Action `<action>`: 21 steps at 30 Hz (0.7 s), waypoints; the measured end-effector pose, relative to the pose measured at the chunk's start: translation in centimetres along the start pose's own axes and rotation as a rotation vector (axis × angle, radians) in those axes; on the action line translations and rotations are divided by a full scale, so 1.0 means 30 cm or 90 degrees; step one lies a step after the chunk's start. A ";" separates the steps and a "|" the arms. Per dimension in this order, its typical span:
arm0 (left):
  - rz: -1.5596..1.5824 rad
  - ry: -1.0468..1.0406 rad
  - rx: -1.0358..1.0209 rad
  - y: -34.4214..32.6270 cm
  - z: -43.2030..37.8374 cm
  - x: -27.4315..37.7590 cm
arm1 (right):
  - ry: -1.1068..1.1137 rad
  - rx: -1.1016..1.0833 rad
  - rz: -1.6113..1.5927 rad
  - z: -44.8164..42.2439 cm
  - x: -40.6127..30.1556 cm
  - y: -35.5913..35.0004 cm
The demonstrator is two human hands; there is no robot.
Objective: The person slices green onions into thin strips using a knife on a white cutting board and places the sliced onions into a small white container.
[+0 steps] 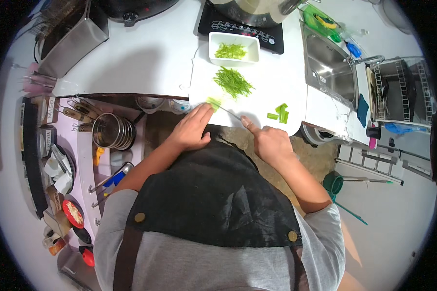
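A white cutting board [255,76] lies on the counter before me. My right hand [271,140] grips a knife [227,113], its blade pointing up and left to a small light-green vegetable piece [214,103]. The fingertips of my left hand [193,127] press on that piece, at the board's lower left. Thin green shreds [233,83] form a pile above the blade. Several uncut green pieces [283,114] rest on the board's right side. A white rectangular container [253,61] with more shreds [230,51] stands at the board's far end. The knife's handle is hidden in my right hand.
Behind the container is a black induction cooktop [240,34] bearing a large metal pot [253,12]. A steel sink [329,69] lies to the right. At left, a metal box [73,47] stands on the counter, above a shelf with utensils and stacked metal rings [113,131].
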State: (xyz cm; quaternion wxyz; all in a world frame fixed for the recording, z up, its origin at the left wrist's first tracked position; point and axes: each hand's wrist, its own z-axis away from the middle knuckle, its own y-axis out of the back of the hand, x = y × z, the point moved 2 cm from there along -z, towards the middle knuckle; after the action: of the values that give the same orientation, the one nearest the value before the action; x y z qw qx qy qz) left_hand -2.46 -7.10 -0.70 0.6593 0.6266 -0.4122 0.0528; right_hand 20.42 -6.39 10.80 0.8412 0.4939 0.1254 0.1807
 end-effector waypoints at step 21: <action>-0.035 0.007 0.000 0.032 -0.009 0.026 | -0.021 -0.027 0.023 0.012 -0.035 0.004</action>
State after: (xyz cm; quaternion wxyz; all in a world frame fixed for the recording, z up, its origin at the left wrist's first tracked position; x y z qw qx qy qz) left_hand -2.39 -7.03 0.57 0.6628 0.6375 -0.3910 0.0384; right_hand 19.58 -7.08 11.13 0.8502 0.4809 0.0985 0.1903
